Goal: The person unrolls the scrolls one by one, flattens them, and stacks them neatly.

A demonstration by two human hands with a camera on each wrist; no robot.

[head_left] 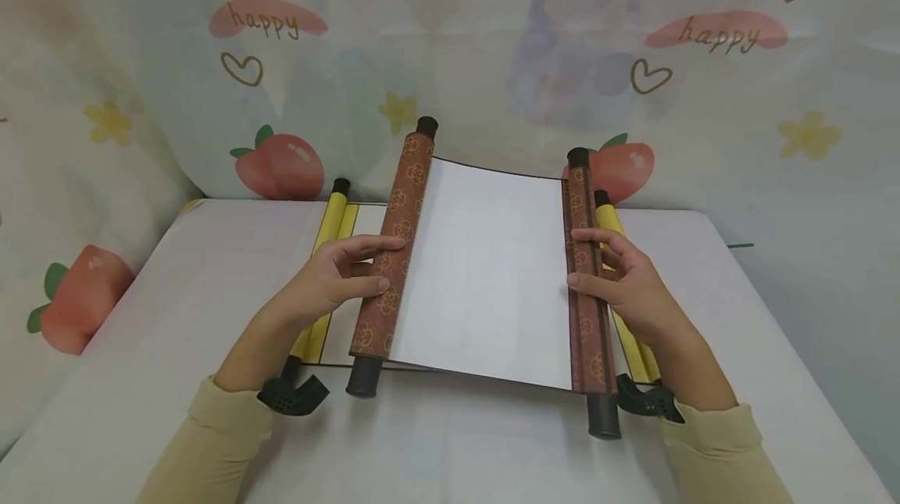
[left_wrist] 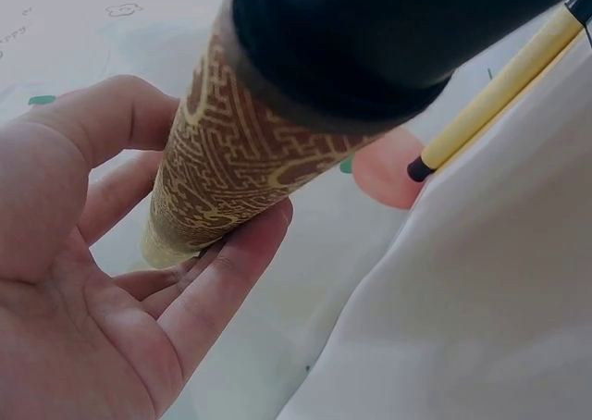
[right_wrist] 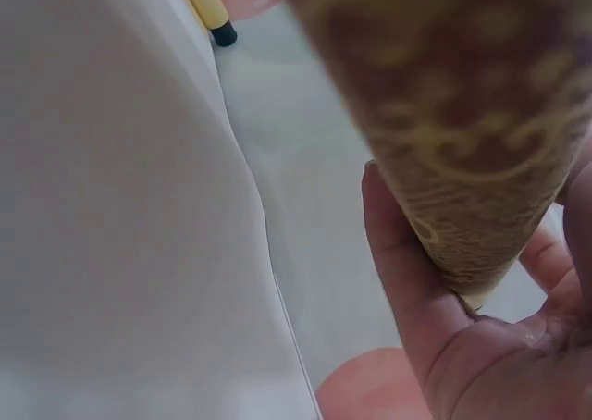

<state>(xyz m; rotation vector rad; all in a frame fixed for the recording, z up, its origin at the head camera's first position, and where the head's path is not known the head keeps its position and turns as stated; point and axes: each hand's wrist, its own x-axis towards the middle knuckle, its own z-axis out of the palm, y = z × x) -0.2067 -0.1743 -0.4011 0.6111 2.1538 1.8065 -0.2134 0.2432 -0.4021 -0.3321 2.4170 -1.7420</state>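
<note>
Gripping the brown patterned scroll (head_left: 492, 269) by both rollers (head_left: 415, 184), left hand (head_left: 326, 283) and right hand (head_left: 636, 279), facing the far edge of the tabletop (head_left: 239, 250), I expect light, easily creased paper, so rollers seem safest

Scroll sheet (head_left: 492, 269): smooth, matt, paper-like. Roller caps (head_left: 362, 377): smooth, plastic-looking. Backdrop (head_left: 436, 51): cloth-like, lightly creased.

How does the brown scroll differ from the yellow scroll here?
The brown scroll has patterned rods; the yellow scroll's look plain.
The brown scroll is held up by the left hand and right hand; the yellow scroll lies on the table.
The yellow scroll is spread wider than the brown scroll.
Both have black ends.
</note>
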